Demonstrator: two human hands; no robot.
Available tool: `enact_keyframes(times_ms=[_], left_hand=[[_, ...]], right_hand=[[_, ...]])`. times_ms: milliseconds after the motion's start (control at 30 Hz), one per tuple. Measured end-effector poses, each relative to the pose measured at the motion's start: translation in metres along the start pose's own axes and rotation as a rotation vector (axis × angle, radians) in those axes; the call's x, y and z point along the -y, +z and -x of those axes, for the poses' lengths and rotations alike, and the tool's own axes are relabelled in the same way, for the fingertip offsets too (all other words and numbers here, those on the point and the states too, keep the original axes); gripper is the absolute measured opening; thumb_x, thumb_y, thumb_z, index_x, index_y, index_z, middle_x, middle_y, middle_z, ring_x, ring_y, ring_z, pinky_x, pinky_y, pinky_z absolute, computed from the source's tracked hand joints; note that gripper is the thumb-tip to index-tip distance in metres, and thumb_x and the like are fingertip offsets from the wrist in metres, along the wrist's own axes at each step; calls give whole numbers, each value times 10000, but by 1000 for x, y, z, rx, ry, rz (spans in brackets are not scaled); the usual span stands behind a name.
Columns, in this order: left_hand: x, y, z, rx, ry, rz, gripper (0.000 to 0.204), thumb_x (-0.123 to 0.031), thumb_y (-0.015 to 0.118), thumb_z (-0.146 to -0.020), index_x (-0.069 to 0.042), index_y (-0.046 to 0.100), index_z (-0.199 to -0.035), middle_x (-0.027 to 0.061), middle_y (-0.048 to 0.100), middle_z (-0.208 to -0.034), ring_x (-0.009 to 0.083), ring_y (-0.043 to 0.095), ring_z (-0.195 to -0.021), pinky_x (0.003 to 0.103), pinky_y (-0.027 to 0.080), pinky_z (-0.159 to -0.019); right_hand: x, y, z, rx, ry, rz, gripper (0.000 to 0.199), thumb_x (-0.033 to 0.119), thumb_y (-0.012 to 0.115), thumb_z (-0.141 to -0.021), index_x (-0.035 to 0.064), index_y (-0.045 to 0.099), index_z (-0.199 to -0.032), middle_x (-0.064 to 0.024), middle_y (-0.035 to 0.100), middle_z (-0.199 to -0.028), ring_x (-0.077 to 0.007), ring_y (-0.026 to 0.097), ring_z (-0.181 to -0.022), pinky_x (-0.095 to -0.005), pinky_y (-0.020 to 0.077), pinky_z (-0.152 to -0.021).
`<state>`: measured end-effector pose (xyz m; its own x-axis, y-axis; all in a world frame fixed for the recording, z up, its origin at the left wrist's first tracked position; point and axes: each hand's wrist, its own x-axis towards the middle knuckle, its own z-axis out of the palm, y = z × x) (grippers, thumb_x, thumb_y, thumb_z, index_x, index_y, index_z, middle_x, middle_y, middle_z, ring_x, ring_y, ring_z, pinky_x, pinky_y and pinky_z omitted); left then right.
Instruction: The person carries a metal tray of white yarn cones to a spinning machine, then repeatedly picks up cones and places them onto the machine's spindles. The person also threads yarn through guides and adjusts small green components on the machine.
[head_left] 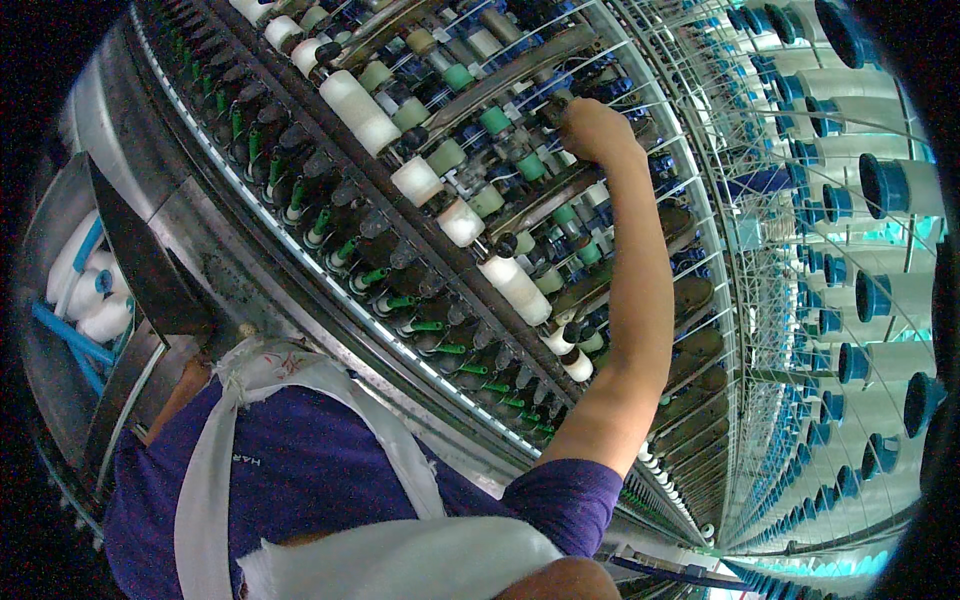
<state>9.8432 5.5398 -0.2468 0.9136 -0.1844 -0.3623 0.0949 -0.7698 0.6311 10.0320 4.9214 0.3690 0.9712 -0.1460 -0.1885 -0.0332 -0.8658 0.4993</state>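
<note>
My right arm stretches over the spinning frame, and its hand [597, 130] is closed at the upper end of one of the metal pressure arms [510, 75]. The fingers curl around something small and dark that I cannot make out. Near this hand lie green and pale rollers [495, 120] among dark metal parts. My left forearm [180, 398] shows at the lower left, beside a dark panel; the fingers of that hand are hidden by the panel and my white apron [205, 480].
White rollers [360, 112] run diagonally along the frame, above a row of green bobbins [318, 228] on spindles. Large white spools with blue ends [885, 187] hang on the right behind thin rods. A bin [65, 205] with white yarn packages stands at far left.
</note>
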Motion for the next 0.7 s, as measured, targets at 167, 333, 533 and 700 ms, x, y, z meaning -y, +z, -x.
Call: enact_keyframes(times_ms=[167, 333, 533, 700], left_hand=[[3, 0, 0, 5, -23, 0, 217, -165, 597, -824, -65, 627, -1014, 144, 656, -854, 303, 631, -774, 448, 496, -664], [0, 4, -1, -6, -34, -1, 217, -177, 608, -821, -69, 628, -1008, 137, 654, -842, 298, 629, -764, 448, 495, -658], [1, 10, -1, -75, -26, 13, 220, -191, 621, -817, -73, 628, -1001, 129, 652, -827, 291, 625, -752, 448, 495, -650], [-9, 15, 35, 3, -130, -85, 222, -203, 631, -813, -76, 629, -995, 122, 651, -815, 285, 623, -742, 448, 494, -644]], right_hand=[[-1, 6, 1, 21, -125, 49, 205, 135, 597, -769, -9, 680, -891, -222, 675, -912, -396, 658, -855, -458, 542, -727], [-5, 13, -10, 96, -121, 40, 193, 140, 624, -760, 3, 691, -878, -214, 676, -905, -383, 658, -842, -456, 543, -716], [-23, 43, -29, 46, -84, 64, 263, 210, 730, -747, 18, 689, -921, -195, 677, -974, -350, 656, -911, -448, 537, -767], [-33, 53, -26, -45, -244, 154, 358, 205, 764, -723, 7, 629, -990, -223, 632, -1035, -383, 626, -942, -486, 530, -761]])
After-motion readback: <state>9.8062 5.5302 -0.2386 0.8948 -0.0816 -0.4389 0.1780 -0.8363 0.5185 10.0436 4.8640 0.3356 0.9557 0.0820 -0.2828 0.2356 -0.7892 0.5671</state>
